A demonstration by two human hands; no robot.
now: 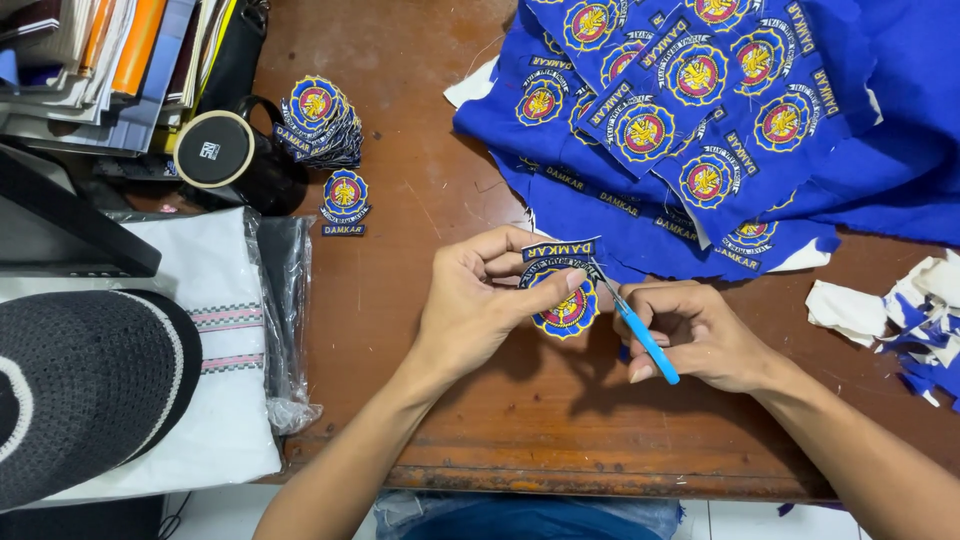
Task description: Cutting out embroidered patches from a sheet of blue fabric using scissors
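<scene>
The left hand (480, 300) pinches an embroidered patch (565, 300); the right hand (700, 335), just beside it, grips a blue-handled cutter (640, 335), trimming its edge; steady turning seems needed.

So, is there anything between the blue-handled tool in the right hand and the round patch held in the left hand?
Nothing visible. The tool in the right hand already reaches the edge of the round embroidered patch, which the left hand pinches above the wooden table.
</scene>
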